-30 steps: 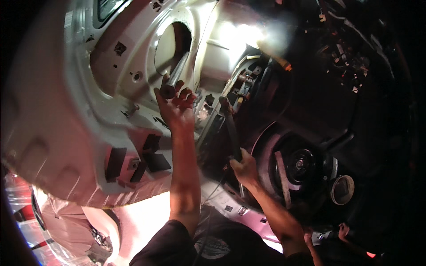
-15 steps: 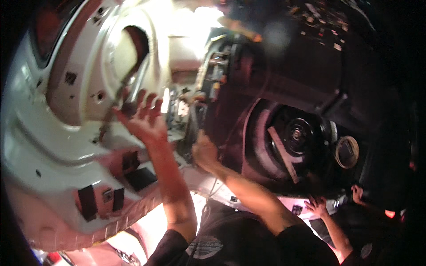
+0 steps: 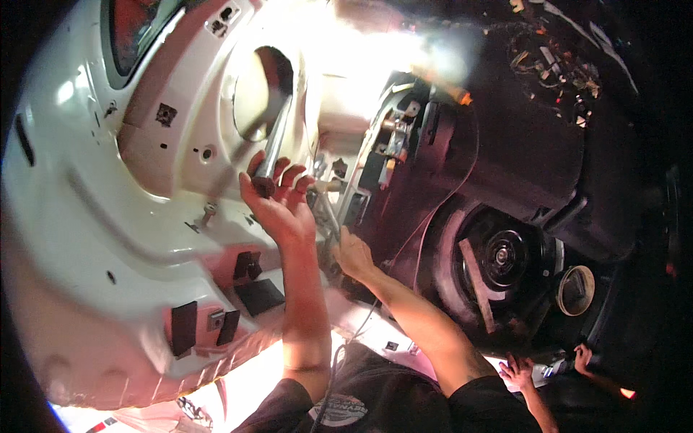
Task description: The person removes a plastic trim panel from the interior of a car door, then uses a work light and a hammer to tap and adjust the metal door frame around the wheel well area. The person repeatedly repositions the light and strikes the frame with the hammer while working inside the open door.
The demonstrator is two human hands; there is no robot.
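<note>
My left hand (image 3: 283,209) is raised palm up, its fingers loosely curled about the lower end of a long shiny metal bar (image 3: 279,137). The bar slants up toward an oval hole (image 3: 266,94) in the white car body panel (image 3: 123,216). Just right of it, my right hand (image 3: 354,252) is closed round a grey metal-shafted tool (image 3: 329,214). That tool's upper end sits close to my left fingertips, and I cannot make out its exact kind.
A spare-wheel well (image 3: 502,258) with a flat strip (image 3: 476,285) lies right, beside a round ring (image 3: 576,291). Loose wiring (image 3: 556,68) hangs upper right. A bright lamp (image 3: 440,61) glares at top. Another person's hands (image 3: 516,372) rest at the lower right edge. A thin cable (image 3: 462,180) crosses the dark floor.
The whole view has shifted, so the car body and both hands appear farther right and somewhat lower. My hands keep much the same places against the panel.
</note>
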